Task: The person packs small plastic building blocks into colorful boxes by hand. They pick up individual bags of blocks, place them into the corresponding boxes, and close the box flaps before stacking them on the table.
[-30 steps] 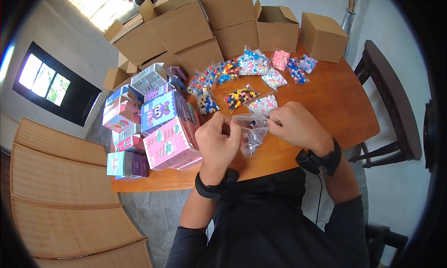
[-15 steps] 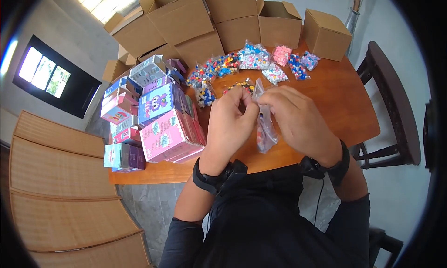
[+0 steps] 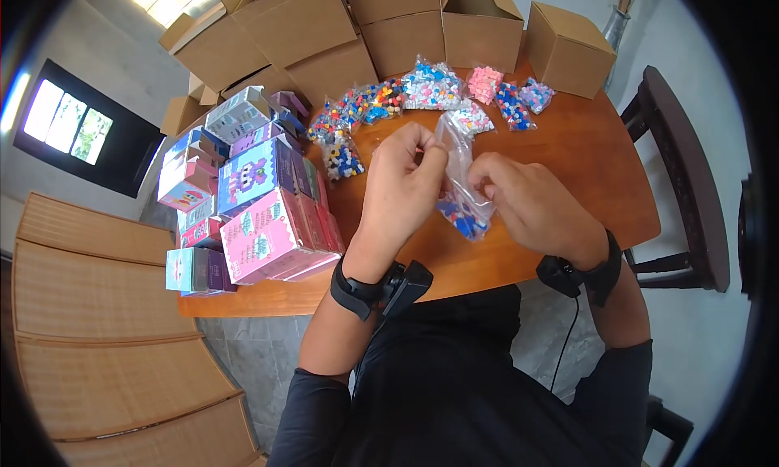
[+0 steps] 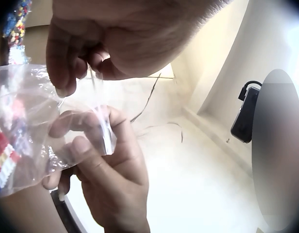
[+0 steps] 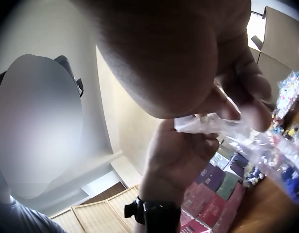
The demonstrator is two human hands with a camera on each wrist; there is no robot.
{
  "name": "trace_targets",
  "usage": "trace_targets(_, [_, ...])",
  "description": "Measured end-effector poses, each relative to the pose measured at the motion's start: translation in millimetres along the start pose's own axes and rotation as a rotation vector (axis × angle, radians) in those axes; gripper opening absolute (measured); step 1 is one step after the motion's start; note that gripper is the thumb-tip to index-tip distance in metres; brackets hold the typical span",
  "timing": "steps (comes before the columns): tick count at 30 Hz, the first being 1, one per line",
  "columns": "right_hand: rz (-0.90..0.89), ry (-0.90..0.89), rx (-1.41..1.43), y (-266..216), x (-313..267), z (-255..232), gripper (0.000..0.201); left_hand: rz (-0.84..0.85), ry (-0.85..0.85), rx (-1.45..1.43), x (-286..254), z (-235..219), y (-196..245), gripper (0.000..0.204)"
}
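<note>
A clear plastic bag point(image 3: 459, 152) hangs tilted between the two hands over the table, with small blue, red and white building bricks point(image 3: 466, 223) in its lower end. My left hand point(image 3: 406, 175) pinches the bag's edge between thumb and curled fingers. On the bag's other side, my right hand point(image 3: 531, 199) pinches the plastic with thumb and fingertips. The left wrist view shows the right hand point(image 4: 113, 170) partly behind the see-through film. Seen from the right wrist, the left hand point(image 5: 176, 158) holds the bag's top edge.
Filled brick bags point(image 3: 430, 86) lie in an arc across the wooden table point(image 3: 592, 167). Printed toy boxes point(image 3: 260, 236) are stacked at left. Open cardboard boxes point(image 3: 300, 29) line the back, and a dark chair point(image 3: 686, 183) stands at right.
The hands first came close together at the bag's edge, then the right hand moved slightly right and down. The bag has turned, and its blue bricks now show below the hands.
</note>
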State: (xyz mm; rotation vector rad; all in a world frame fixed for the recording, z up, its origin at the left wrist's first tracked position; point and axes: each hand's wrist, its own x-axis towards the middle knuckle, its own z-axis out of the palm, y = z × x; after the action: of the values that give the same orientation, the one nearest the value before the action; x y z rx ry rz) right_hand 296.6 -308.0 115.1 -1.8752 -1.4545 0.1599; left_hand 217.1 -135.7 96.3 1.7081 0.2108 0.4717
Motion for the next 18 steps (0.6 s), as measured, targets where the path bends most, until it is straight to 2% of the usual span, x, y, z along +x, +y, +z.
trace_targets(2, [-0.104,0.191,0.072,5.3,0.3,4.9,0.021,0.002,-0.041,0.021,0.2,4.0,-1.6,0.016])
trace_targets(5, [-0.19,0.188,-0.021,6.6,0.9,5.0,0.015,-0.013,-0.133,0.08,0.7,6.0,0.7,0.019])
trace_targets(8, [-0.312,0.075,-0.151,20.4,-1.8,4.9,0.011,-0.07,-0.176,0.087,2.1,2.3,4.8,0.016])
trace_targets(9, [-0.31,0.058,-0.17,21.3,-4.4,3.3,0.011,-0.086,-0.191,0.102,1.7,0.3,3.5,0.016])
trace_targets(12, [-0.295,0.026,-0.261,22.0,-7.9,-8.8,0.011,-0.072,-0.036,0.122,0.9,-3.6,-1.9,0.018])
trace_targets(14, [-0.262,0.037,-0.38,28.8,-9.0,-17.0,0.011,-0.002,-0.005,0.194,-0.5,-5.5,-6.7,0.017])
trace_targets(17, [-0.152,-0.059,-0.465,34.1,-12.9,-26.4,0.008,0.1,-0.003,0.345,-7.4,1.2,-2.4,0.016])
trace_targets(18, [-0.066,-0.119,-0.386,31.6,-12.2,-27.4,0.009,0.131,-0.009,0.402,-10.9,6.0,-0.4,0.016])
